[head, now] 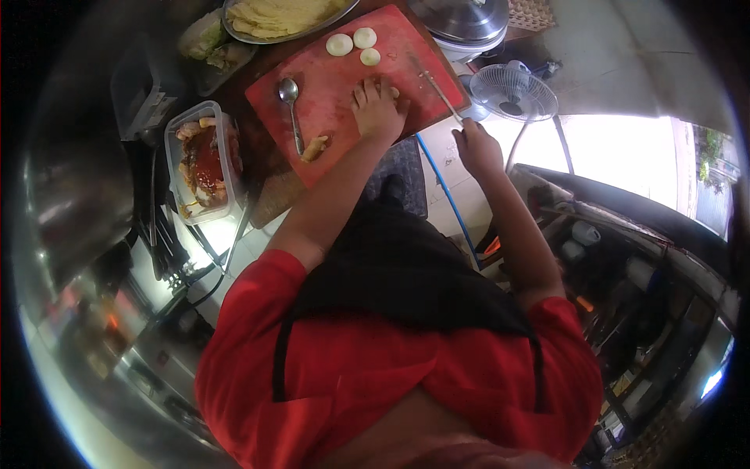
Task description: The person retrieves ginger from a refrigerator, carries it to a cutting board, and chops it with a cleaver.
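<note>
My left hand (379,112) lies palm down on the red cutting board (334,82), its fingers over a small pale piece of food (395,92) that is mostly hidden. In my right hand (479,146), at the board's right edge, is the handle of a knife (440,97). Its narrow blade points up and left over the board, apart from my left hand. Beyond my fingers sit three peeled white bulbs, probably onions (364,38). A metal spoon (290,108) lies on the left part of the board, beside a knobbly brown piece that looks like ginger root (314,149).
Left of the board stands a clear plastic tub (173,158) of raw meat with red sauce. An oval metal platter (258,40) of yellowish food and leafy cabbage (202,38) are behind. At right are a lidded metal pot (469,17), a fan (515,94) and a blue hose (448,196).
</note>
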A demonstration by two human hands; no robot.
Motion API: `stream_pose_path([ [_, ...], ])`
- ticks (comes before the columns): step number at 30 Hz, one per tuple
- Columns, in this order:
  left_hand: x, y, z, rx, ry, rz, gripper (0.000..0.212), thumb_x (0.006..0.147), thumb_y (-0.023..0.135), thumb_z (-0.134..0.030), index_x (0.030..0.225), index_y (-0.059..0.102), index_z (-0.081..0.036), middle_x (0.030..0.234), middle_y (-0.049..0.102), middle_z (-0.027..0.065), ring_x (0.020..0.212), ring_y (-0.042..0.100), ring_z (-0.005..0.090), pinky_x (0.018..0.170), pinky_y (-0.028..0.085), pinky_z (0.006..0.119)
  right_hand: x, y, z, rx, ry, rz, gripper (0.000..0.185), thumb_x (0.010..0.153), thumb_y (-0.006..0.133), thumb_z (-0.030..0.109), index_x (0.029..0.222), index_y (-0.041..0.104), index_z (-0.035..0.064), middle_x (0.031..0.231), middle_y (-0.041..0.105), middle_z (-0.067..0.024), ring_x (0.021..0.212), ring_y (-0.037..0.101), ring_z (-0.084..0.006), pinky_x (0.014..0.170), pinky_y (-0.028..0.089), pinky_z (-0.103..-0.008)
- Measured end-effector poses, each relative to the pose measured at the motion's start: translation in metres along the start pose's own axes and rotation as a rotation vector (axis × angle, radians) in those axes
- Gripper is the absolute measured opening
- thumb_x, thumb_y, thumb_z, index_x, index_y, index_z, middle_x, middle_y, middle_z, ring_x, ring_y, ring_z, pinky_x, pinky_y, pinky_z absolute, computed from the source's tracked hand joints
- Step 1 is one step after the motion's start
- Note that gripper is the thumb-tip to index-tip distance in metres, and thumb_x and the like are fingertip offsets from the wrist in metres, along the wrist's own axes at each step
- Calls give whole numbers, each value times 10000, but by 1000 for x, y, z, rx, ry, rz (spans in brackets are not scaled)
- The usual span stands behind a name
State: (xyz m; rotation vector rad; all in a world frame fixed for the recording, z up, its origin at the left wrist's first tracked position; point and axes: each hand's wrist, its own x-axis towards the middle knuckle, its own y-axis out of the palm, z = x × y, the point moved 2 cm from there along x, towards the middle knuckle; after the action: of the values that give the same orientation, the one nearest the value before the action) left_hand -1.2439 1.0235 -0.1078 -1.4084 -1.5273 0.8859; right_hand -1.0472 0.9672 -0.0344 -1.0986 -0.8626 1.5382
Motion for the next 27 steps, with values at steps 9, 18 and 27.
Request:
stream_pose_path([
  [9, -8, -3, 23, -74, 299, 57, 223, 779, 611, -170, 978, 648, -77, 1140, 568, 76, 1094, 495, 312, 926, 404, 467, -18, 28, 19, 4, 36, 93, 263, 917, 511, 290, 1016, 498, 46, 932, 621, -208, 870, 608, -417, 743, 472, -516],
  [18, -18, -39, 44, -338, -5, -53, 240, 781, 657, -179, 974, 647, -36, 1014, 629, 142, 901, 587, 360, 826, 469, 443, 13, 0, 46, -29, -162, 124, 286, 925, 487, 317, 1050, 501, 60, 868, 628, -206, 826, 626, -395, 712, 488, -497],
  [27, -11, -27, 33, -231, -20, -44, 170, 756, 631, -150, 884, 643, -39, 940, 624, 148, 934, 571, 343, 857, 455, 429, 56, 8, 53, -216, -409, 117, 176, 874, 460, 130, 1028, 480, 46, 852, 630, -199, 776, 643, -388, 664, 516, -490],
])
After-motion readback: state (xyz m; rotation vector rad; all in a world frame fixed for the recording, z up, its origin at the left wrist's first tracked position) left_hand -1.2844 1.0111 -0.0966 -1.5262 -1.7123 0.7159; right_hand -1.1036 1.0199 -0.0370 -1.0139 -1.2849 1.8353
